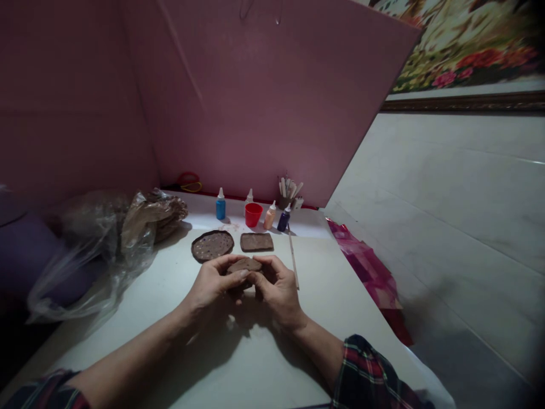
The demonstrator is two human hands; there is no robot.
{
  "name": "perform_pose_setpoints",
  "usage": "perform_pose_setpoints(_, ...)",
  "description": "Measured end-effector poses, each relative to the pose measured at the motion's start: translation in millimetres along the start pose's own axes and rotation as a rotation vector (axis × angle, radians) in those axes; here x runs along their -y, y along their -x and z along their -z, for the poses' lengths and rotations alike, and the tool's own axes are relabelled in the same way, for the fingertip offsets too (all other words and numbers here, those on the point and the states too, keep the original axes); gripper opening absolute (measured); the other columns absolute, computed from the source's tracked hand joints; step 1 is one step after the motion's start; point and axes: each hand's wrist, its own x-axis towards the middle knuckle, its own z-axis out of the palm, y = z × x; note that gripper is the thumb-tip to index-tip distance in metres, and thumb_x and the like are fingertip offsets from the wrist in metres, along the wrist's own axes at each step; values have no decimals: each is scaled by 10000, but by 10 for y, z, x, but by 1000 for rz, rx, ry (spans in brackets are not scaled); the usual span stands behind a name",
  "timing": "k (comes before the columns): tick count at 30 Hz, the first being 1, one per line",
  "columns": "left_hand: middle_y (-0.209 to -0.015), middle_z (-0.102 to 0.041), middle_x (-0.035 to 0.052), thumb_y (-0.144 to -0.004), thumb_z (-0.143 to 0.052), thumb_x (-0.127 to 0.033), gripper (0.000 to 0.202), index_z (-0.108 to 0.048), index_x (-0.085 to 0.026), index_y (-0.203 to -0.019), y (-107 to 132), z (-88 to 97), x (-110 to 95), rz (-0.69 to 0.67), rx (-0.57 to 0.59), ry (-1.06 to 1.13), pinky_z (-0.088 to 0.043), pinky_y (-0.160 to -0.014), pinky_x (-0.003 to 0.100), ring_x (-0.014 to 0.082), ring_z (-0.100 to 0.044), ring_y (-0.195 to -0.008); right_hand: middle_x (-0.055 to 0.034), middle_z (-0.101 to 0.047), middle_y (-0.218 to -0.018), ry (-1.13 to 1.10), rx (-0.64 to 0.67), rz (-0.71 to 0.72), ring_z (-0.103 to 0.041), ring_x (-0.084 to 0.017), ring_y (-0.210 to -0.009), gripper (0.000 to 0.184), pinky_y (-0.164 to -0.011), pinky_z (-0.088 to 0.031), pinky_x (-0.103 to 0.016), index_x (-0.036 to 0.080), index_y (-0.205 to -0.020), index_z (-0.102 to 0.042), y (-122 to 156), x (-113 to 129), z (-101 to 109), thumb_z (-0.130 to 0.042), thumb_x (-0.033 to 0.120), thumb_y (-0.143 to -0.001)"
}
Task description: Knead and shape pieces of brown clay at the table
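Observation:
Between my two hands is a lump of brown clay (246, 265), held just above the white tabletop. My left hand (216, 280) grips its left side, thumb pressed on the near face. Around the right side, my right hand (276, 286) is closed, its thumb also on the near face. The fingers behind and under the clay are partly hidden. Just beyond my hands lie a round clay dish (213, 245) with a raised dark rim and spotted inside, and a small rectangular clay tray (256, 242).
A red cup (254, 215), a blue bottle (220, 205), a peach bottle (269, 217) and a dark blue bottle (284, 219) stand at the back. Near them is a brush holder (286, 196). A thin stick (293, 258) lies right; a crumpled plastic bag (140, 227) sits left.

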Motion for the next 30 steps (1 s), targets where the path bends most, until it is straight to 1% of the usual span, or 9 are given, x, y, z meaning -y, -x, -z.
perform_pose_setpoints(4, -773, -668, 67, -803, -618, -457, 549, -558, -116, -1229, 14, -7, -71, -6, 89, -55, -491, -503, 255, 120, -586, -532, 40, -588, -646, -99, -23, -38, -463, -51, -400, 308, -352, -383, -176, 160, -953, -586, -50, 48, 30, -707, 365, -757)
perform_pose_setpoints(7, -1014, -679, 108, -767, -685, -376, 625, -480, -157, -1316, 0, 11, -86, -69, 72, -107, -531, -680, 298, 183, -666, -777, 36, -598, -645, -146, -48, -56, -467, -52, -359, 320, -332, -383, -183, 152, -933, -558, -66, 64, 56, -697, 384, -762)
perform_pose_setpoints(10, -1152, -644, 80, -653, -781, -180, 641, -519, -205, -1238, -9, 16, -55, -203, 115, -124, -513, -827, 315, 214, -638, -983, 41, -593, -611, -175, -71, -64, -475, -59, -339, 335, -327, -385, -185, 151, -926, -541, -72, 67, 66, -689, 407, -767)
perform_pose_setpoints(13, -1033, -685, 58, -693, -750, -172, 396, -612, -177, -1064, 2, 18, -34, -336, 113, -250, -487, -873, 299, 193, -633, -980, 51, -574, -578, -182, -36, -62, -481, -65, -332, 351, -318, -373, -180, 151, -927, -535, -85, 53, 67, -689, 422, -766)
perform_pose_setpoints(17, -993, -709, 56, -716, -745, -240, 322, -636, -167, -1011, 16, 29, -59, -337, 0, -248, -492, -852, 274, 174, -646, -940, 35, -584, -695, -163, 11, -25, -510, -64, -387, 435, -341, -401, -181, 180, -1056, -526, -98, 16, 75, -710, 423, -746)
perform_pose_setpoints(20, -969, -726, 51, -683, -774, -258, 351, -640, -166, -994, 13, 28, -84, -281, -46, -152, -511, -807, 259, 167, -662, -903, -10, -595, -927, -139, 36, 39, -628, -115, -642, 625, -498, -509, -213, 258, -1214, -490, -92, -5, 86, -784, 371, -673)
perform_pose_setpoints(22, -942, -735, 48, -665, -788, -252, 338, -657, -162, -964, 10, 23, -91, -266, -47, -134, -513, -791, 246, 159, -667, -882, -31, -590, -1005, -56, 40, 112, -634, -153, -824, 551, -660, -538, -252, 259, -1160, -569, -80, -6, 93, -798, 319, -663)
perform_pose_setpoints(24, -893, -741, 43, -672, -784, -249, 300, -676, -160, -938, 11, 17, -91, -266, -39, -136, -515, -744, 230, 144, -671, -820, -33, -591, -995, 14, 26, 169, -620, -163, -856, 392, -723, -532, -278, 240, -1047, -650, -68, 3, 94, -787, 285, -682)
perform_pose_setpoints(30, -690, -716, 24, -685, -769, -234, 198, -713, -143, -851, 26, 7, -86, -329, -34, -123, -500, -581, 225, 118, -636, -599, -9, -585, -869, -41, 15, 201, -602, -117, -653, 215, -552, -496, -249, 223, -943, -689, -31, 37, 66, -743, 229, -734)
